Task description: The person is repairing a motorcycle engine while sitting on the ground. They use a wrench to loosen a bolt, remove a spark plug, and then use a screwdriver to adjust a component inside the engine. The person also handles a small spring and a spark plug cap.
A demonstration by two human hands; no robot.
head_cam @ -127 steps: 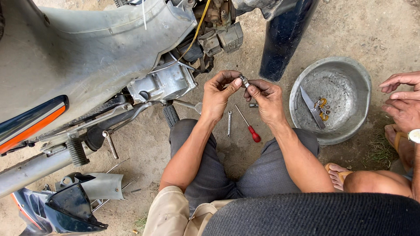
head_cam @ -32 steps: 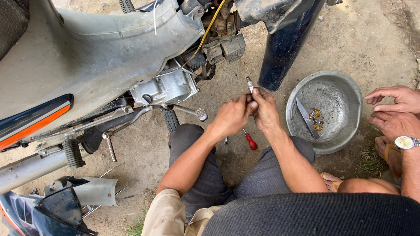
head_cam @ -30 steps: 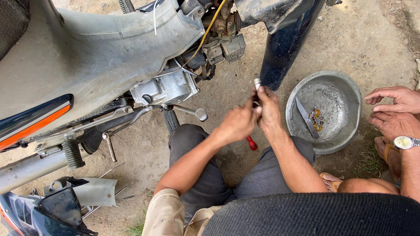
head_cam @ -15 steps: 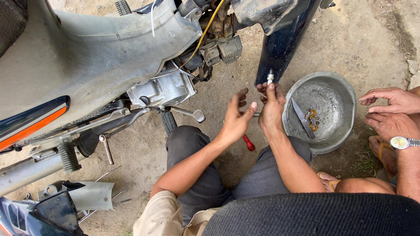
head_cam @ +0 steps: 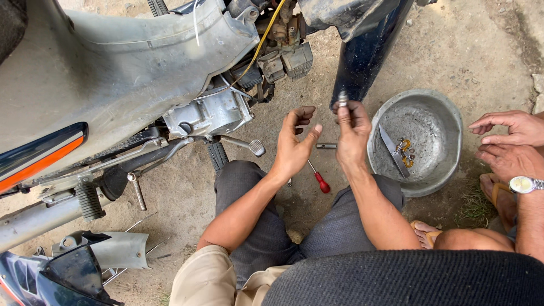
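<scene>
1. My right hand (head_cam: 352, 133) is closed around a small metal part (head_cam: 342, 100), pinched at the fingertips so that its long axis points up and away from me, toward the dark blue panel (head_cam: 368, 56) of the motorcycle.
2. My left hand (head_cam: 294, 148) is open and holds nothing, its palm turned toward the right hand and its fingers loosely curled. It sits just beside the right hand, a little nearer to me.
3. The part is in the right hand only, so that hand is the nearer one. The left hand lies to the left of it and apart from it.
4. On the ground between the hands lies a short metal cylinder (head_cam: 326, 146), its axis running left to right. Below it, nearer my knees, is a red-handled screwdriver (head_cam: 318, 178), lying on a slant.
5. To the right of my right hand is a grey metal bowl (head_cam: 442, 113) with a blade and small brassy bits in it.
6. Beyond the bowl, another person's hands (head_cam: 510, 144) rest together, one wrist with a watch.
</scene>
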